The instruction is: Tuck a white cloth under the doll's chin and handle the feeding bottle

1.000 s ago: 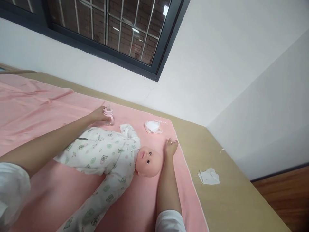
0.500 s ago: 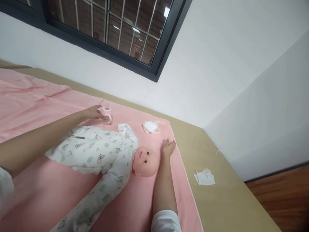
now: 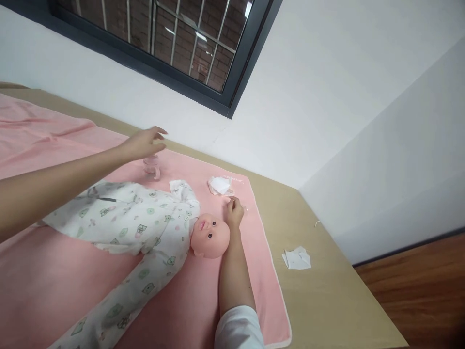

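Observation:
My left hand (image 3: 148,141) is raised with its fingers apart and holds nothing. Just below it stands a clear baby bottle (image 3: 151,169) with a pink collar and handle; the hand hides its top. A baby doll (image 3: 210,236) in a white printed outfit lies face up, its head towards the right. My right hand (image 3: 235,212) is beyond the doll's head, fingers curled together, at the near edge of a small tissue pack (image 3: 220,186). Whether it grips anything is hidden. A small clear piece (image 3: 246,210) lies beside its knuckles.
A pink blanket (image 3: 267,291) covers much of the wooden table (image 3: 308,300). A folded white tissue (image 3: 297,258) lies on the bare wood at right. Behind the table are a white wall and a dark-framed window (image 3: 221,99).
My left hand has let go of the bottle and risen above it. My right hand has moved from the blanket's right edge towards the tissue pack, its fingers drawing together. The view has shifted slightly.

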A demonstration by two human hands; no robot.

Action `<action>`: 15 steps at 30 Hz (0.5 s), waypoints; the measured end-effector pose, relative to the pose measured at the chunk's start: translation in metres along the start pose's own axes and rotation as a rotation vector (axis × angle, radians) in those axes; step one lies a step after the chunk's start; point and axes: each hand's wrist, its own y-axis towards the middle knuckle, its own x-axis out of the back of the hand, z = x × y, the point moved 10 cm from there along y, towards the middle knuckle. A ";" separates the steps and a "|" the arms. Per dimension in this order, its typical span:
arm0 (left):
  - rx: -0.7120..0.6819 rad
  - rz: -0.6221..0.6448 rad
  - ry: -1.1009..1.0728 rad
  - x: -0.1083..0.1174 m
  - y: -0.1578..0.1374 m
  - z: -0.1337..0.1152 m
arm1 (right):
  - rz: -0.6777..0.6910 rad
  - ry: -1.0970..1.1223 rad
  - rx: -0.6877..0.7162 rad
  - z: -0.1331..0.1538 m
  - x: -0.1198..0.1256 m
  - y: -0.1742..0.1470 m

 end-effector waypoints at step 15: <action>-0.436 0.940 -0.126 -0.236 -0.066 -0.205 | 0.098 0.081 -0.034 -0.013 -0.021 0.000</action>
